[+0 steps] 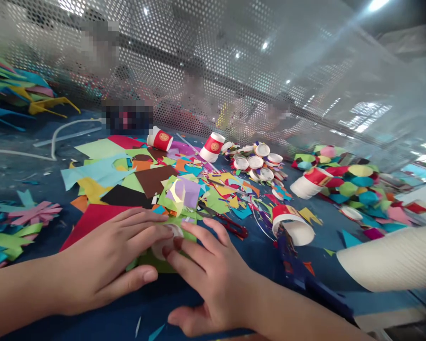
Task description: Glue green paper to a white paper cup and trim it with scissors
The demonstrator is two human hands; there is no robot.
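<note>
My left hand (108, 258) lies palm down with its fingers stretched out, the fingertips on a round white disc (159, 247). From the other side my right hand (218, 272) rests its spread fingers on the same disc, its thumb held apart. The disc sits on green paper (163, 266), and the fingers hide part of both. A sheet of red paper (92, 222) lies under and beyond my left hand. Just past my right fingertips is a slim tool with a red handle (236, 226), partly among paper scraps.
Coloured paper (158, 180) covers the middle of the blue table. Several paper cups (213, 146) stand or lie around, one large cup (300, 229) tipped near a dark blue tool (305, 279). Cut-off cup bottoms (255, 162) are piled behind. A perforated screen (213, 61) rises beyond.
</note>
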